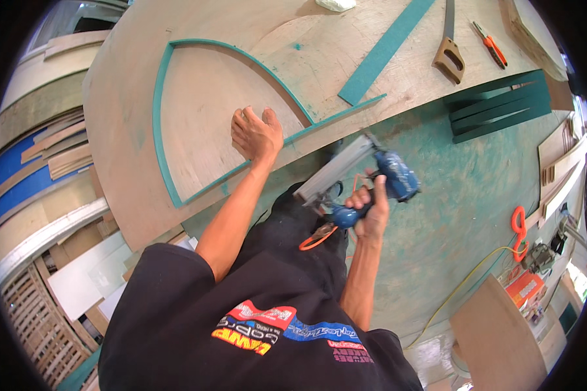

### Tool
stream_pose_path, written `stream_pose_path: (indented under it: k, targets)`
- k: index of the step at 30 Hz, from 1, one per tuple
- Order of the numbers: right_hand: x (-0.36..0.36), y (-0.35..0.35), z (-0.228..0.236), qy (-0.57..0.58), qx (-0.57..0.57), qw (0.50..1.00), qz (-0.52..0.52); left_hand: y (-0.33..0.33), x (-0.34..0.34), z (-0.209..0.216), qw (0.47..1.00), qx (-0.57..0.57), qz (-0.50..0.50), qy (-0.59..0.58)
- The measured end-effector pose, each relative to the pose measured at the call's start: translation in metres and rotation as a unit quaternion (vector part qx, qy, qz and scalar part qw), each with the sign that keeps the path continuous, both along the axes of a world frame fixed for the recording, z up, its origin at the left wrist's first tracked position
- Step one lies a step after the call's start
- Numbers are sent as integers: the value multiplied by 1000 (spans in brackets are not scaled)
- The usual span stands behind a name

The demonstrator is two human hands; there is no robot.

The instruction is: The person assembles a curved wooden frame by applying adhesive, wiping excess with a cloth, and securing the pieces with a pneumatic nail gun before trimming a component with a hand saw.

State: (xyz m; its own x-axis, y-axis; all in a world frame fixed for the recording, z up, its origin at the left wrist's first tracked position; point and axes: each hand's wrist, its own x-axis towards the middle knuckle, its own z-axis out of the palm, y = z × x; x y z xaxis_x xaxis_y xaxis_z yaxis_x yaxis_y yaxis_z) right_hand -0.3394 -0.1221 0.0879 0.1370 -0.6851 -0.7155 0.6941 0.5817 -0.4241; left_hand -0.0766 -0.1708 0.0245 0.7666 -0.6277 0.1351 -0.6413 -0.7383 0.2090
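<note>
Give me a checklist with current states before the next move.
1. Right hand gripping the nail gun: ok.
2. Finger off the trigger: cannot tell, too small to see.
3. Nail gun apart from the curved teal frame: ok.
4. Left hand and wrist clear of the frame: not ok, reaching over its near strip.
5. Flat teal strip clear of the frame: cannot tell, its end lies close.
6. Handsaw and orange-handled pliers clear of the frame: ok.

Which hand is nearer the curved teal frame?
Left. The left hand is inside the curved teal frame, wrist over its straight side; the right hand, holding a blue nail gun, is outside, to the lower right.
</note>
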Motion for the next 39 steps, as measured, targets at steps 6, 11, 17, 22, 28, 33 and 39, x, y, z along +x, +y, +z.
stream_pose_path:
  k: [6, 11, 17, 22, 28, 33, 39]
  targets:
    - [51, 24, -15, 1, 18, 999, 49, 2, -3, 6, 999, 11, 9, 35]
    - [71, 27, -25, -11, 18, 1000, -7, 3, -3, 6, 999, 22, -8, 31]
    - [83, 37, -35, -36, 26, 998, -38, 3, -6, 2, 999, 37, -12, 17]
    - [90, 38, -34, -38, 28, 997, -55, 1, -6, 3, 999, 32, -22, 17]
    - [96, 39, -36, -34, 28, 997, -71, 1, -7, 2, 998, 37, -43, 2]
    - [94, 39, -31, -29, 28, 997, -63, 3, -10, 1, 998, 50, -49, -9]
    - [91, 40, -33, -32, 32, 997, -60, 3, -12, 1, 996, 65, -53, -1]
